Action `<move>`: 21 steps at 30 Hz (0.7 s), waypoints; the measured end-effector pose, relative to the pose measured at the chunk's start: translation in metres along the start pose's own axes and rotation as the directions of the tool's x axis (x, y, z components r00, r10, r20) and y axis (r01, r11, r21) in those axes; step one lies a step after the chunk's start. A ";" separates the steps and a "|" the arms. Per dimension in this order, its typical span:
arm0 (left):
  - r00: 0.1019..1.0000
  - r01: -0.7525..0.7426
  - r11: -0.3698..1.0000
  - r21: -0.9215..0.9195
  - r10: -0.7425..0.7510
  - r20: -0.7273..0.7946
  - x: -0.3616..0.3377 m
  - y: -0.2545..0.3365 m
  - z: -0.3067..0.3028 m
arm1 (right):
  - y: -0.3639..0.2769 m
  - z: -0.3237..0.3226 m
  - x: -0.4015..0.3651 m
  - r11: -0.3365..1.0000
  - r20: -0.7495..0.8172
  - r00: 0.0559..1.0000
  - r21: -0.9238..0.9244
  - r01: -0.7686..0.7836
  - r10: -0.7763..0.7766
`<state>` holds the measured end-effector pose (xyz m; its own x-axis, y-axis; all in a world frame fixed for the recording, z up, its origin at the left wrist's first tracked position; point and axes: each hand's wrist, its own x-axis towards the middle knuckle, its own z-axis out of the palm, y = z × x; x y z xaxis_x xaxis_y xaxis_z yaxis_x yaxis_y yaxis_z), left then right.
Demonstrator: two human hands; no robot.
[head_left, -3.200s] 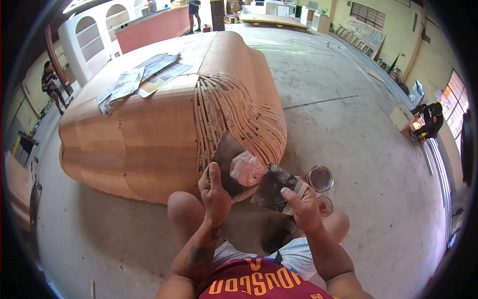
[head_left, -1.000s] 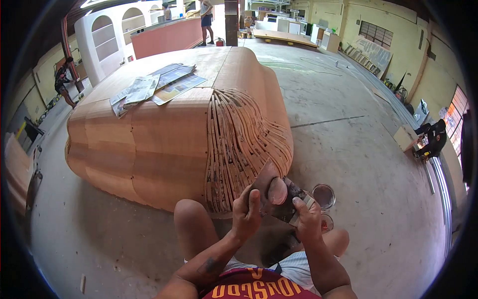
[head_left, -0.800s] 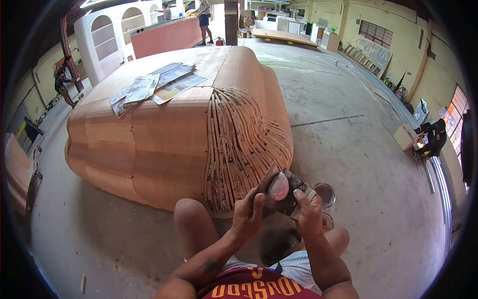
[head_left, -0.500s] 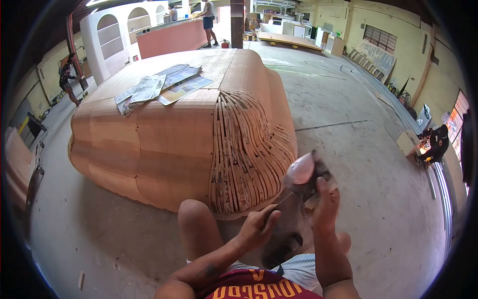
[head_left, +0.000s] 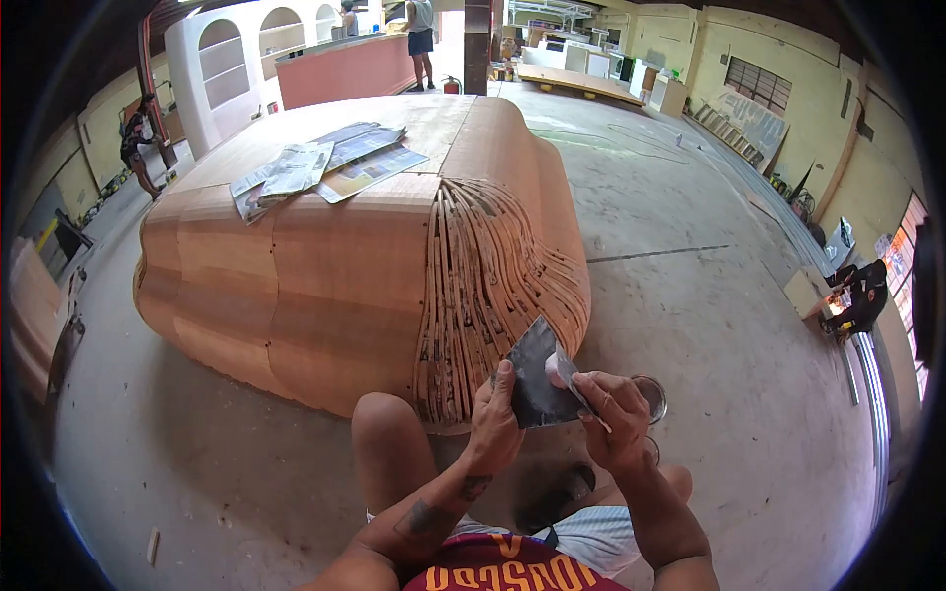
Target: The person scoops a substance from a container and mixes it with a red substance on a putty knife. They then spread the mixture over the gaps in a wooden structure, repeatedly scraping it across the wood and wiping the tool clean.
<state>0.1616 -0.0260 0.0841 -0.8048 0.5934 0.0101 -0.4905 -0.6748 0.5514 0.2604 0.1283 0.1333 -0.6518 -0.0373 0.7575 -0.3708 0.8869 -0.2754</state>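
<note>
Between my knees and the slatted wooden form, my left hand (head_left: 496,424) grips a dark, flat putty board (head_left: 535,384) by its left edge, thumb on top. My right hand (head_left: 619,424) is closed on a thin flat scraper (head_left: 588,402), its blade against the board's right side. Pinkish-white putty (head_left: 555,370) sits where blade and board meet. Behind my right hand is the round rim of a can (head_left: 654,394), partly hidden. Closely packed curved wooden strips (head_left: 483,286) with dark gaps form the corner just beyond the board.
Smooth plywood panels (head_left: 335,286) cover the rest of the large form, with newspapers (head_left: 305,167) on top. A person (head_left: 862,295) crouches by sparks at right; others stand at the back and left. Metal lengths (head_left: 875,414) lie along the right on the concrete floor (head_left: 709,325).
My hands have come together. The putty-bearing tool, blurred on my right side earlier, gives way to the board in my left hand and the scraper in my right.
</note>
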 end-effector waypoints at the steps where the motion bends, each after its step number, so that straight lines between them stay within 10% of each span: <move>1: 1.000 -0.005 1.000 0.008 0.005 -0.002 0.001 -0.002 -0.002 | -0.001 -0.002 0.000 1.000 0.010 1.000 -0.010 -0.016 0.016; 21: 0.995 -0.007 0.996 0.087 0.016 -0.098 0.007 -0.018 -0.017 | 0.001 -0.012 -0.038 0.914 0.278 0.879 0.014 -0.406 0.387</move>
<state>0.1590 -0.0168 0.0602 -0.8414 0.5368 -0.0629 -0.4537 -0.6382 0.6219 0.2936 0.1359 0.1115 -0.9005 0.1820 0.3950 -0.0834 0.8191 -0.5676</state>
